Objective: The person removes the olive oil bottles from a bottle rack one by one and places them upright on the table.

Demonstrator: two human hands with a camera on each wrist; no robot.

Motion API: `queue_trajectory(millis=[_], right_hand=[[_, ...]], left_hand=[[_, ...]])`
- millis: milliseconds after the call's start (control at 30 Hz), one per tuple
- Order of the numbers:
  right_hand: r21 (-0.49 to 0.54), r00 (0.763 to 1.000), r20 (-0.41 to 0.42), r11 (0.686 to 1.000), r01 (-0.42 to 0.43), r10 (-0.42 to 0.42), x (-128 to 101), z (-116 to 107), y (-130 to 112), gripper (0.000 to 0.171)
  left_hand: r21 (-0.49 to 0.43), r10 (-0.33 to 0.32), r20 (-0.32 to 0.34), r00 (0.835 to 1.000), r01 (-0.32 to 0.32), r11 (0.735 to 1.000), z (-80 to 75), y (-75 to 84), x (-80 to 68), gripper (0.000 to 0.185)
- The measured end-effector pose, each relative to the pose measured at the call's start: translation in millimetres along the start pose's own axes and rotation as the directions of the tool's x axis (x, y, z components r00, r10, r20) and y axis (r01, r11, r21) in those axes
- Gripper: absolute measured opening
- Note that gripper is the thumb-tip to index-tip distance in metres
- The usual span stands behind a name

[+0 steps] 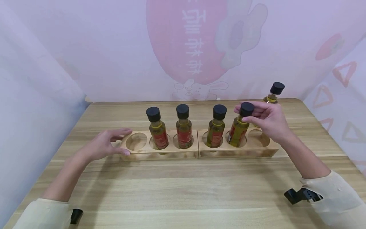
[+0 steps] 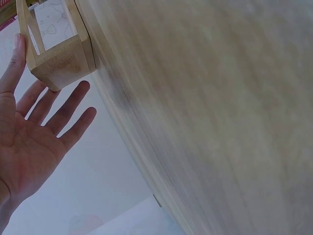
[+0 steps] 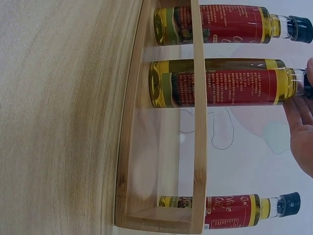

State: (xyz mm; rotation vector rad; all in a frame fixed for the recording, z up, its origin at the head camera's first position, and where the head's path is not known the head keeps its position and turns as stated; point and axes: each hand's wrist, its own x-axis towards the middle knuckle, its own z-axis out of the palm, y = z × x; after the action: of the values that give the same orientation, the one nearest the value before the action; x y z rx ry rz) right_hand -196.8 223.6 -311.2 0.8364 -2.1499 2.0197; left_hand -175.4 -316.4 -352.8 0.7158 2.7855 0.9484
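Note:
Two light wooden racks with round holes stand end to end, the left rack [image 1: 137, 156] and the right rack [image 1: 206, 155]. My left hand [image 1: 107, 144] holds the left rack's outer end, thumb at the front and fingers at the back; its other fingers spread free in the left wrist view. My right hand [image 1: 267, 119] grips an olive oil bottle [image 1: 238, 133] near its black cap. That bottle sits tilted in the right rack's middle hole; the right wrist view shows its red label. Another olive oil bottle [image 1: 216, 133] stands to its left in the same rack.
Two more oil bottles, a left one [image 1: 159, 135] and a right one [image 1: 184, 133], stand in the left rack. One bottle [image 1: 276, 89] stands behind the right rack, partly hidden by my hand. A printed curtain [image 1: 114, 63] hangs behind the wooden table [image 1: 177, 190].

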Motion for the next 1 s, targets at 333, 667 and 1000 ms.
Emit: queue_trajectory(millis=[333, 667, 1000], right_hand=[[0.011, 1.0, -0.012, 1.0, 0.001, -0.001, -1.1, -1.0, -0.9, 0.04], [0.047, 0.999, -0.016, 0.998, 0.033, -0.033, -0.4, -2.0, -5.0, 0.041], [0.057, 0.999, -0.027, 0.997, 0.049, -0.047, 0.6, -1.5, -10.6, 0.04]], left_hand=[[-0.003, 0.004, 0.004, 1.0, -0.004, 1.0, 0.4, -2.0, 0.2, 0.081], [-0.009, 0.005, 0.005, 1.0, -0.005, 1.0, 0.9, -0.7, -0.4, 0.081], [0.002, -0.001, 0.005, 1.0, 0.001, 1.0, -0.1, -0.1, -0.2, 0.081]])
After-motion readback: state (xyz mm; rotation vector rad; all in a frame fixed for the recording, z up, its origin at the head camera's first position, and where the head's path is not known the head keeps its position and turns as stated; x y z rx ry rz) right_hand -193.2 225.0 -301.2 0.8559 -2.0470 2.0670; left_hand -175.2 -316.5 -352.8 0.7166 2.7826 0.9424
